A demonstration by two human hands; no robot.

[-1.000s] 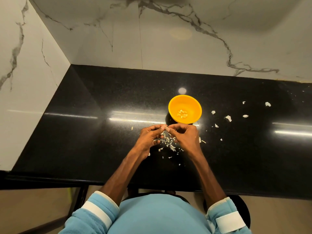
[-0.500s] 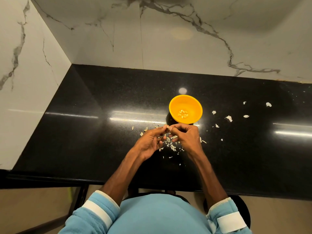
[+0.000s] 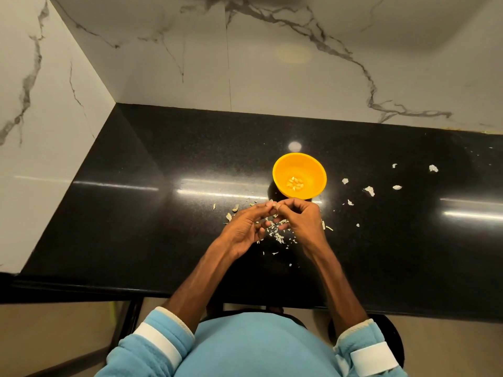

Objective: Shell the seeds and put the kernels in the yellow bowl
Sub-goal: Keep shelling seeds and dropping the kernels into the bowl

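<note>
The seed (barely visible) is pinched between the meeting fingertips of the left hand and right hand, just in front of the yellow bowl, which holds only a small cluster of kernels. Shell scraps litter the counter beneath. It is likely early going, though I cannot tell how many seeds remain.

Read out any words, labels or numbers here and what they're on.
None: nothing here carries readable text. The yellow bowl, the black counter, the marble wall and the white sleeve bands are all plain; the seed pinched between the left hand and right hand is too small to tell.
</note>
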